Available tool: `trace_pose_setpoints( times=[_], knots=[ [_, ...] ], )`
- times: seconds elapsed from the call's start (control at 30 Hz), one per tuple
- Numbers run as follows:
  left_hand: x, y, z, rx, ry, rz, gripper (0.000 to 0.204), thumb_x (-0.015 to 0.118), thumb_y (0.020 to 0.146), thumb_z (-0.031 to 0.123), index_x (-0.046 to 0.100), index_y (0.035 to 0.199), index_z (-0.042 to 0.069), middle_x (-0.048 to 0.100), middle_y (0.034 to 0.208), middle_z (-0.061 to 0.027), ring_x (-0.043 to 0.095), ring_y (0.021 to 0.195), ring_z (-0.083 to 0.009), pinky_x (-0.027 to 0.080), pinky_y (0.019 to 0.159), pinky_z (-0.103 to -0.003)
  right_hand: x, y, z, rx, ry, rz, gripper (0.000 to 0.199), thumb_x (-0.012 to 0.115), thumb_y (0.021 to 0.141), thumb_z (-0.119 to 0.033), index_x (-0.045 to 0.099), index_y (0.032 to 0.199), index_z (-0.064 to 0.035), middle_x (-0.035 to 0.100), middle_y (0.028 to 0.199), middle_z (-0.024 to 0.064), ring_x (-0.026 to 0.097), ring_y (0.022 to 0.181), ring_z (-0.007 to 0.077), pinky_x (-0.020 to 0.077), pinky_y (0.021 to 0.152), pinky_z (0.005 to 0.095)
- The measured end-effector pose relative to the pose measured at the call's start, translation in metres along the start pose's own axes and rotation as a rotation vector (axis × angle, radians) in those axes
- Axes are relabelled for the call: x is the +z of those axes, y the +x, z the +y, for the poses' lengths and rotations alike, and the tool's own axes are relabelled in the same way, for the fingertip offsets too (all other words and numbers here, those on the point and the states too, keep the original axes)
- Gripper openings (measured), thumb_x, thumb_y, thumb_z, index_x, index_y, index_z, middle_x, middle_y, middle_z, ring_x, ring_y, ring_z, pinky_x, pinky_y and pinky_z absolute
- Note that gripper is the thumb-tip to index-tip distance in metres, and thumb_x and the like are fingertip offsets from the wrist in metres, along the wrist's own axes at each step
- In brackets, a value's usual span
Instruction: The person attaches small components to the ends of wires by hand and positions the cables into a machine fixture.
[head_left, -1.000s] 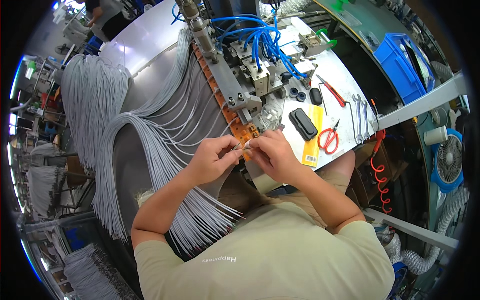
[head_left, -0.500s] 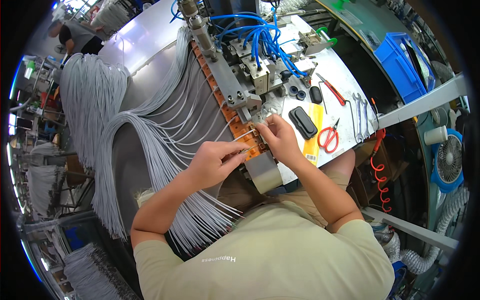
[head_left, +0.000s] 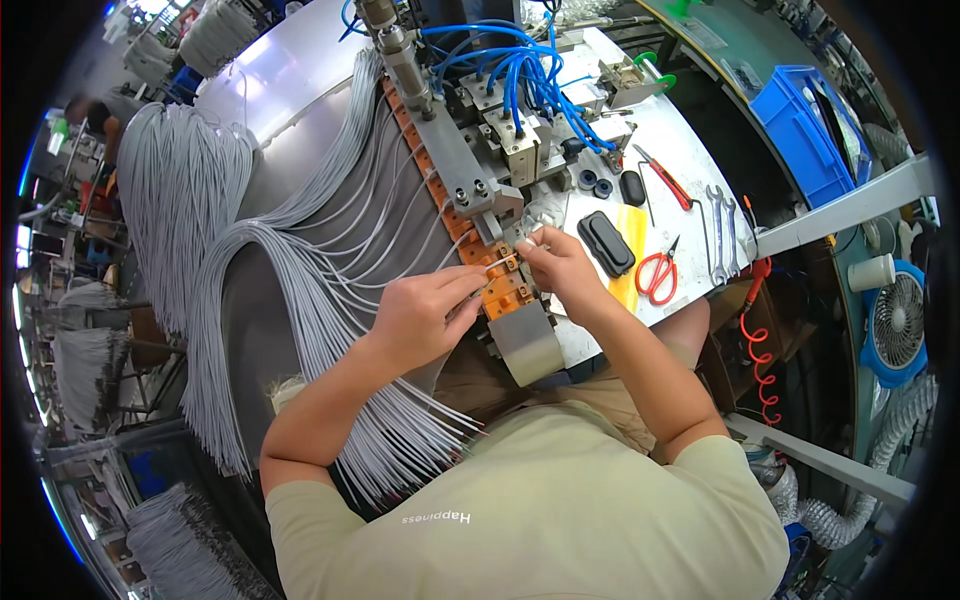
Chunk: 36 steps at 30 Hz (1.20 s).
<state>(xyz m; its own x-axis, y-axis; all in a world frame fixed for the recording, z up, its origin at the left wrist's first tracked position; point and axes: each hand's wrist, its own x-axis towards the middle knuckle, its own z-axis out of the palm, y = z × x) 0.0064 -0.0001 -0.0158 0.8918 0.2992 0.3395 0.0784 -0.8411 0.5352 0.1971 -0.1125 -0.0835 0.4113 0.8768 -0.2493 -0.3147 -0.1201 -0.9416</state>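
Observation:
My left hand pinches a thin grey cable just left of the row of orange clamp blocks. My right hand grips the same cable's end over the orange blocks, beside the grey metal machine rail. Many more grey cables fan out to the left across the metal bench and hang over its front edge near my left forearm.
Blue air hoses loop over the machine head. Red scissors, red-handled pliers, wrenches and a black oblong case lie on the white table at right. A blue crate and a fan stand farther right.
Both hands have shifted up along the orange block row toward the machine, the right hand leading with the cable end. The left hand followed, still pinching the cable.

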Motion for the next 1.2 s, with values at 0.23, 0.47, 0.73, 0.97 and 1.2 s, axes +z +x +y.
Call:
trace_pose_setpoints(
  times=[0.23, 0.47, 0.73, 0.97, 1.2],
  knots=[
    [-0.006, -0.004, 0.002, -0.188, -0.246, -0.014, 0.022, 0.070, 0.087, 0.006, 0.070, 0.109, 0.004, 0.073, 0.089, -0.0090, 0.065, 0.060, -0.0148, 0.053, 0.056, -0.026, 0.014, -0.036, -0.015, -0.288, -0.412, 0.244, 0.014, 0.063, 0.098, -0.016, 0.059, 0.097, -0.0020, 0.053, 0.063, -0.0026, 0.047, 0.055, 0.0051, 0.0354, 0.048, 0.0244],
    [-0.013, 0.002, 0.008, -0.482, -0.598, -0.129, 0.018, 0.064, 0.092, 0.001, 0.067, 0.109, -0.004, 0.073, 0.085, -0.0077, 0.065, 0.065, -0.0067, 0.053, 0.061, -0.022, 0.038, -0.054, -0.019, -0.931, -0.793, 0.123, 0.016, 0.071, 0.087, -0.004, 0.064, 0.101, 0.0001, 0.061, 0.063, 0.0080, 0.055, 0.051, 0.0178, 0.0394, 0.049, 0.0284],
    [0.003, 0.000, 0.006, -0.312, -0.486, 0.010, 0.015, 0.068, 0.092, 0.009, 0.069, 0.103, 0.000, 0.068, 0.072, -0.0070, 0.064, 0.062, -0.0071, 0.050, 0.058, -0.023, 0.031, -0.051, -0.024, -0.865, -0.768, 0.112, 0.018, 0.073, 0.085, -0.004, 0.066, 0.102, -0.0022, 0.061, 0.063, 0.0078, 0.054, 0.049, 0.0181, 0.0394, 0.049, 0.0296],
    [-0.002, -0.004, 0.003, -0.281, -0.410, 0.014, 0.016, 0.073, 0.085, 0.004, 0.071, 0.100, -0.001, 0.072, 0.077, -0.0072, 0.065, 0.067, -0.0065, 0.052, 0.061, -0.022, 0.040, -0.058, -0.020, -0.629, -0.772, 0.064, 0.012, 0.069, 0.091, -0.005, 0.066, 0.102, -0.0011, 0.061, 0.064, 0.0045, 0.060, 0.052, 0.0106, 0.0427, 0.048, 0.0251],
    [-0.004, -0.006, -0.007, -0.276, -0.412, 0.066, 0.015, 0.076, 0.081, 0.005, 0.073, 0.096, 0.001, 0.071, 0.075, -0.0100, 0.064, 0.061, -0.0104, 0.050, 0.058, -0.025, 0.044, -0.052, -0.019, -0.587, -0.790, 0.039, 0.011, 0.067, 0.093, -0.003, 0.066, 0.103, 0.0004, 0.062, 0.067, 0.0050, 0.064, 0.054, 0.0092, 0.0449, 0.047, 0.0221]
  ],
)
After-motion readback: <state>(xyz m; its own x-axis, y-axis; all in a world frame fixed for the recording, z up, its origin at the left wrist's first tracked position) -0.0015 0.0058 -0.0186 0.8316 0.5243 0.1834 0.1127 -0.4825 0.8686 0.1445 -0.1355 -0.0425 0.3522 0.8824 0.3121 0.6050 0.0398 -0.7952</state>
